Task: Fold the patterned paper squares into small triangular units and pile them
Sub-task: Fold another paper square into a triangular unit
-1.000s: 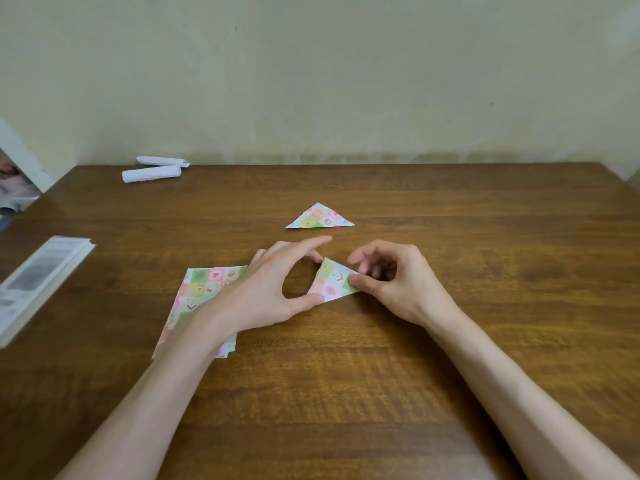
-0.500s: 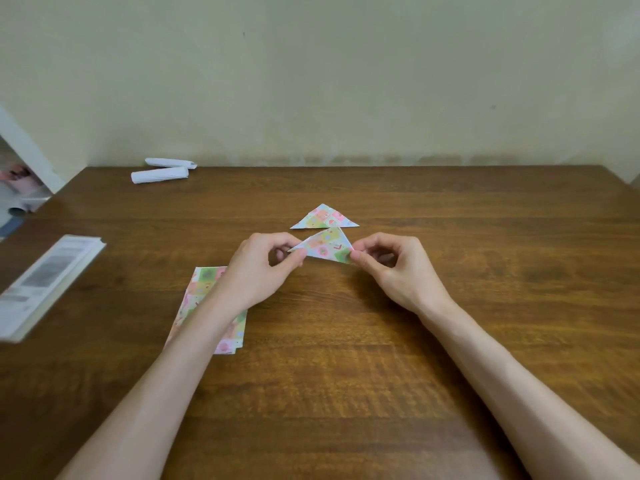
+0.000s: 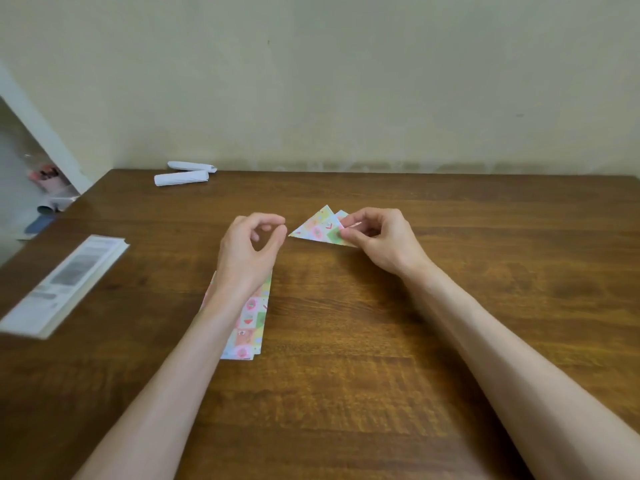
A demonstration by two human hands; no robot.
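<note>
We pinch folded triangle [image 3: 317, 230] by its right corner, right hand [image 3: 384, 240] fingers [image 3: 349, 221], mid worktop [image 3: 381, 341] toward far edge, over finished triangle [image 3: 342, 214]. Left hand [image 3: 247, 252] curled, holding nothing. Risk imo: one-corner pinch, so unit could spring open or land skewed and pile slides.

Bare left hand [image 3: 247, 251] and bare right hand [image 3: 381, 237], slender forearms uncovered down to the frame edge.
</note>
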